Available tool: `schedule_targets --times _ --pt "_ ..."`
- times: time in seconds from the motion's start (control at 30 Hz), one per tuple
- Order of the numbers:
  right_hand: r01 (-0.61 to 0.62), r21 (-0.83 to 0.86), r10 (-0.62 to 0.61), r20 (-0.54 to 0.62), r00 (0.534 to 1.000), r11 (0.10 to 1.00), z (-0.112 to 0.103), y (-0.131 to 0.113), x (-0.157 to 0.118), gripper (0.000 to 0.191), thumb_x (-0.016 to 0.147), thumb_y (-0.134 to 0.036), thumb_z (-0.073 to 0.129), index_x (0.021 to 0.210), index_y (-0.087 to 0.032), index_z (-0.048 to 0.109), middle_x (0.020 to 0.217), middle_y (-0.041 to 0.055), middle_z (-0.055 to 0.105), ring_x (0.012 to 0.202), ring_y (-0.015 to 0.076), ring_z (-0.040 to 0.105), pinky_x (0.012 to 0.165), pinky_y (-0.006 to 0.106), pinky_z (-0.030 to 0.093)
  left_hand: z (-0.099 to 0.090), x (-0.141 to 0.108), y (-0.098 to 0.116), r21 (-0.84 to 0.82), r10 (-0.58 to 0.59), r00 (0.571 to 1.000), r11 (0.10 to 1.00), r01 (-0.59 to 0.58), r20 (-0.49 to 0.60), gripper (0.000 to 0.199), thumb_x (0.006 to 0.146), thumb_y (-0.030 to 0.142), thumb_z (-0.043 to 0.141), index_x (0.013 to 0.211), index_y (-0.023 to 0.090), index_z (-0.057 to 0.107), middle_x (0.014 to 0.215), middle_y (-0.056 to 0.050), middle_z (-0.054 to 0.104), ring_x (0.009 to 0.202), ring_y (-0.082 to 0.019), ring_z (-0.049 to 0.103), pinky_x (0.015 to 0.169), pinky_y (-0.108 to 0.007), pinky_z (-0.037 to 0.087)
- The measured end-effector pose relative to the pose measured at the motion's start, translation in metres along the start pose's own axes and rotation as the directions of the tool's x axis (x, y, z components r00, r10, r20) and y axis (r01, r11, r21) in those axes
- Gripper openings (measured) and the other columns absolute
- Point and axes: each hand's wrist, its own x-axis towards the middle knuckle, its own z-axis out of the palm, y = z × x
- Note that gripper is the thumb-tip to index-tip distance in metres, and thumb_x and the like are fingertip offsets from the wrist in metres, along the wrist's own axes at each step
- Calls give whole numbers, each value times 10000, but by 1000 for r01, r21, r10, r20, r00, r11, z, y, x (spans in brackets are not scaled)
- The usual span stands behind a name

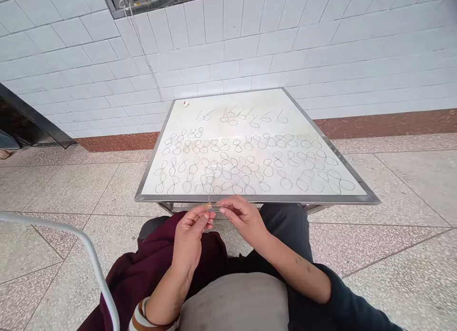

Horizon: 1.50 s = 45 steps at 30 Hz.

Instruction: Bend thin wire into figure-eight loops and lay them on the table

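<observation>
1. The left hand's fingers (203, 215) and the right hand's fingers (228, 205) are pinched together on a thin wire (213, 207); it is held just before the tabletop's near edge;
2. Figure-eight wire loops (285, 178) are laid in rows across the steel-rimmed tabletop (250, 198).

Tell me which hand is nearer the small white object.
Left. The left hand lies straight across the table from the white object; the right hand lies farther right.

Thin metal wire (237, 145), smooth pale tabletop (221, 100)
</observation>
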Motion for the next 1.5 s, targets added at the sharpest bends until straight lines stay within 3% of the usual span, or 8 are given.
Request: schedule_targets --times 0.2,0.37,0.57,1.03,1.3,1.5 --pt "15 -11 -15 -34 999 1000 -2 -5 -7 105 918 -297 583 909 -279 686 818 23 664 731 176 587 645 315 493 -1 -5 -3 109 18 999 994 -22 31 272 778 322 747 1008 180 763 814 -58 743 731 -129 609 650 -233 444" --pt "-48 -11 48 -25 999 999 3 -7 -10 96 905 -283 577 847 -255 649 776 8 612 658 149 552 618 295 481 2 -9 -1 157 24 999 987 -29 30 333 788 349 729 1069 172 757 744 -39 708 696 -127 577 651 -243 436" --pt "-212 135 202 81 976 968 11 -6 -14 109 890 -356 591 864 -256 626 699 -13 561 514 125 533 447 258 478 -1 -9 -4 238 80 997 969 -73 -18 357 806 399 713 1077 171 761 723 -33 688 708 -146 569 674 -260 446" --pt "-268 276 241 128 962 923 19 -5 -18 162 889 -380 615 848 -226 590 687 -20 611 559 117 592 492 246 556 3 -9 -7 231 98 995 968 -101 21 315 820 394 701 1038 180 777 681 -8 640 670 -121 529 655 -243 459" --pt "-289 353 254 143 957 890 16 -8 -18 211 856 -409 656 836 -204 614 709 -13 653 569 117 644 509 248 583 2 -11 -12 250 161 987 955 -157 3 296 843 368 689 1081 206 760 859 -36 696 770 -137 558 719 -253 461" --pt "-296 400 253 158 954 868 14 -5 -19 193 841 -384 684 830 -197 635 656 -17 675 562 127 674 536 251 589 3 -11 -8 311 235 971 921 -234 37 212 841 340 695 1009 241 778 988 -42 694 876 -154 593 788 -264 477"
